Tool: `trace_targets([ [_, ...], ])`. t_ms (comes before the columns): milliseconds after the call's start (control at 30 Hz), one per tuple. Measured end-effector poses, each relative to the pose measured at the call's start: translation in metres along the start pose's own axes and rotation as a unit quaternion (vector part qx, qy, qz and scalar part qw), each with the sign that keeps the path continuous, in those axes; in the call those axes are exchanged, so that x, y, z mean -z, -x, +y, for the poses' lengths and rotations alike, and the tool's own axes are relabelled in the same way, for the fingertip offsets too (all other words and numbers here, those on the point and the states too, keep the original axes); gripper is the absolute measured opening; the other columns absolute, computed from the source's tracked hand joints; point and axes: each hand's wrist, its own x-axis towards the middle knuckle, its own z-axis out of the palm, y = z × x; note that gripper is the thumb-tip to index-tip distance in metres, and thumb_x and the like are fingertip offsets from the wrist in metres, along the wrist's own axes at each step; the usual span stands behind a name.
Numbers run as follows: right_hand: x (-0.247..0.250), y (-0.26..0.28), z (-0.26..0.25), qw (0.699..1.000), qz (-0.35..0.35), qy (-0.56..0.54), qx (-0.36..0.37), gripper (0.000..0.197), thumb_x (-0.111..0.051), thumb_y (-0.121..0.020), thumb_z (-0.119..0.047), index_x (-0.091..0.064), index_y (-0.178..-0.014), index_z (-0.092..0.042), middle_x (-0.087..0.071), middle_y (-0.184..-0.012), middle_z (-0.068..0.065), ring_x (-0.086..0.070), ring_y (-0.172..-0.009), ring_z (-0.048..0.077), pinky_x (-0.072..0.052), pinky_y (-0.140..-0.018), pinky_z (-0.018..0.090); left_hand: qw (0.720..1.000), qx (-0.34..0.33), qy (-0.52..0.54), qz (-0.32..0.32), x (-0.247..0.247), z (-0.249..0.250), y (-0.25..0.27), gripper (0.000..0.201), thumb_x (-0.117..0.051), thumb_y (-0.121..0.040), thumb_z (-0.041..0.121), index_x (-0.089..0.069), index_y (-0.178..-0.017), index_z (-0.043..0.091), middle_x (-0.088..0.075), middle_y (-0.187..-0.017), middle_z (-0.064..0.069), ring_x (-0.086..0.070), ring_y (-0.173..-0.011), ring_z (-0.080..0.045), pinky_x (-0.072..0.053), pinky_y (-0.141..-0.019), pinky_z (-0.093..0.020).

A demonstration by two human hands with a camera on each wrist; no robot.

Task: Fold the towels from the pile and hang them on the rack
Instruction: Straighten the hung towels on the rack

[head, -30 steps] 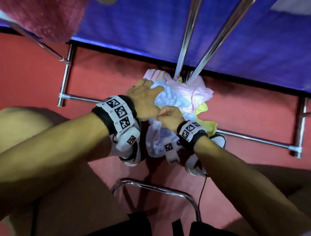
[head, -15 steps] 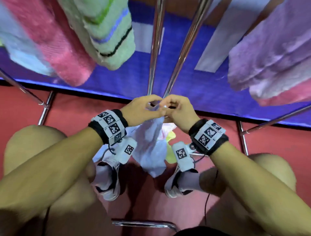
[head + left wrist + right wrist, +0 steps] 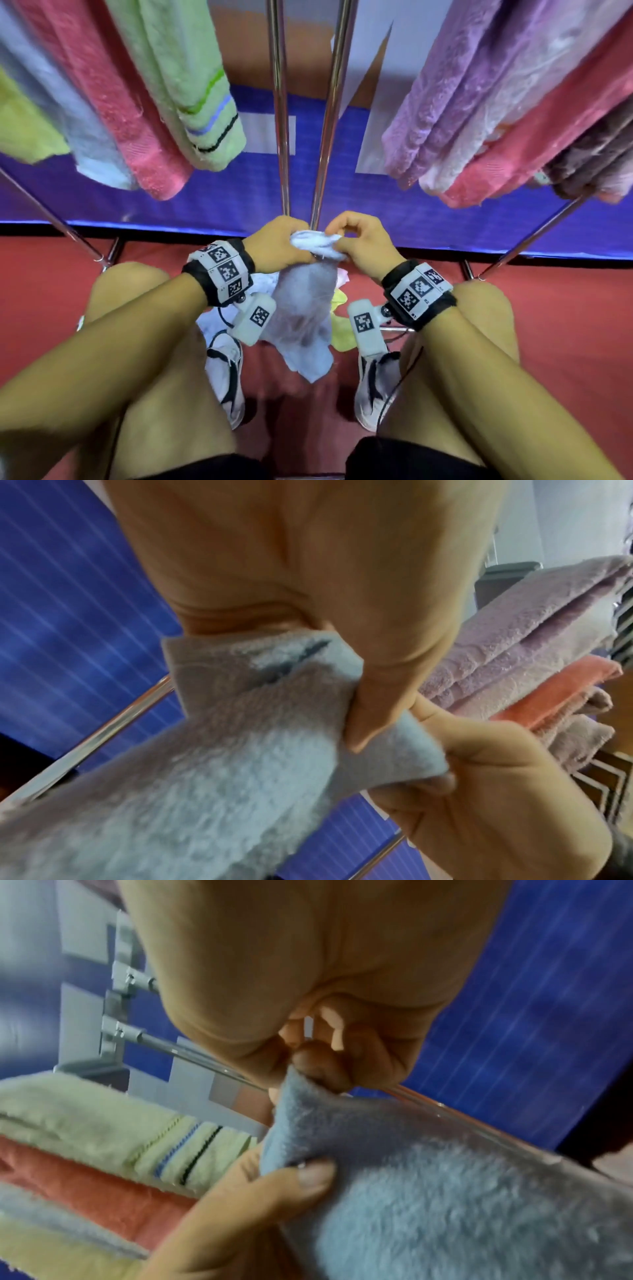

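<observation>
A light blue towel hangs bunched between my knees, its top edge held up at the middle of the head view. My left hand pinches that edge from the left. My right hand pinches the same edge from the right, close beside the left hand. Below the towel, the pile of yellow, pink and white towels lies on the red floor. The rack's two middle bars run up just behind my hands.
Folded towels hang on the rack: green striped, pink and pale blue on the left, lilac, pink and dark ones on the right. A blue panel stands behind. My knees and shoes flank the pile.
Both hands lifted the light blue towel off the pile and brought its top edge up between them; my view tilted up, showing the hung towels.
</observation>
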Motion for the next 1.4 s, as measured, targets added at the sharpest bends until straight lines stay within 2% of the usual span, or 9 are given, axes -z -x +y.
trace_targets([
  [233,0.000,0.011,0.029,0.991,0.007,0.134,-0.005,0.044,-0.048,-0.077,0.014,-0.066,-0.098,-0.019,-0.054,-0.072,-0.007,-0.047,-0.056,0.000,-0.040,-0.062,0.015,0.999,0.018,0.030,0.033,-0.011,-0.029,0.017,0.043,-0.075,-0.083,0.003,-0.042,-0.060,0.016,-0.037,-0.052,0.012,-0.034,-0.047,-0.002,-0.027,-0.051,-0.018],
  [433,-0.009,0.021,0.044,0.975,-0.022,0.221,-0.017,0.033,-0.051,-0.071,0.009,-0.071,-0.088,-0.011,-0.061,-0.076,-0.005,-0.051,-0.068,0.009,-0.039,-0.068,0.024,0.996,0.003,0.077,0.045,-0.032,-0.031,0.016,0.040,-0.066,-0.087,-0.004,-0.039,-0.065,0.016,-0.036,-0.058,0.004,-0.031,-0.050,-0.002,-0.028,-0.050,-0.016],
  [633,-0.036,0.025,0.052,0.980,-0.028,0.195,0.001,0.040,-0.071,-0.076,-0.013,-0.065,-0.114,-0.024,-0.070,-0.102,-0.006,-0.062,-0.095,0.012,-0.045,-0.082,0.025,0.991,-0.014,0.131,0.018,-0.043,-0.018,0.012,0.040,-0.065,-0.087,-0.008,-0.038,-0.068,0.014,-0.039,-0.061,0.007,-0.042,-0.051,0.004,-0.034,-0.054,-0.008],
  [800,-0.038,0.031,0.059,0.979,0.023,0.201,0.031,0.017,-0.071,-0.080,-0.011,-0.067,-0.096,-0.014,-0.056,-0.073,-0.011,-0.048,-0.071,0.002,-0.044,-0.071,0.030,0.989,0.009,0.150,-0.010,-0.043,-0.016,0.010,0.032,-0.068,-0.087,-0.005,-0.045,-0.072,0.011,-0.050,-0.055,0.017,-0.045,-0.053,0.003,-0.037,-0.056,-0.008],
  [967,-0.033,0.033,0.060,0.979,0.024,0.196,0.043,0.011,-0.064,-0.086,-0.010,-0.060,-0.079,-0.003,-0.047,-0.072,-0.010,-0.045,-0.070,0.015,-0.037,-0.066,0.028,0.988,0.012,0.155,-0.012,-0.039,-0.010,0.008,0.017,-0.076,-0.082,0.003,-0.060,-0.082,0.010,-0.060,-0.072,-0.001,-0.054,-0.063,-0.004,-0.044,-0.064,-0.012],
  [1100,-0.022,0.032,0.056,0.989,0.043,0.136,0.025,0.012,-0.061,-0.085,-0.018,-0.060,-0.074,-0.023,-0.063,-0.083,-0.002,-0.057,-0.078,0.014,-0.044,-0.072,0.025,0.982,0.045,0.183,0.016,-0.035,-0.008,0.011,0.019,-0.078,-0.080,0.002,-0.062,-0.087,0.010,-0.063,-0.066,0.009,-0.055,-0.061,0.001,-0.044,-0.063,-0.012],
  [1233,-0.020,0.035,0.051,0.990,0.049,0.134,0.013,0.025,-0.051,-0.075,-0.019,-0.036,-0.056,-0.025,-0.038,-0.055,-0.009,-0.036,-0.055,0.010,-0.030,-0.056,0.031,0.985,0.078,0.150,-0.014,-0.040,-0.013,0.021,0.013,-0.074,-0.081,-0.004,-0.066,-0.089,0.002,-0.065,-0.078,-0.009,-0.058,-0.073,-0.017,-0.048,-0.074,-0.031],
  [1333,-0.021,0.037,0.048,0.991,0.051,0.125,0.012,0.024,-0.053,-0.071,-0.020,-0.037,-0.053,-0.021,-0.040,-0.056,-0.006,-0.039,-0.055,0.017,-0.033,-0.055,0.034,0.988,0.062,0.129,0.051,-0.044,-0.008,0.027,0.009,-0.074,-0.083,0.009,-0.066,-0.080,0.010,-0.060,-0.067,0.012,-0.049,-0.062,-0.005,-0.040,-0.064,-0.022],
  [1400,-0.023,0.037,0.047,0.994,0.039,0.105,0.015,0.022,-0.052,-0.064,-0.015,-0.035,-0.054,-0.023,-0.036,-0.055,-0.009,-0.036,-0.056,0.015,-0.030,-0.056,0.032,0.980,0.067,0.154,0.104,-0.042,0.002,0.028,0.005,-0.068,-0.079,0.016,-0.066,-0.081,0.013,-0.058,-0.066,-0.001,-0.046,-0.062,-0.010,-0.039,-0.061,-0.025],
])
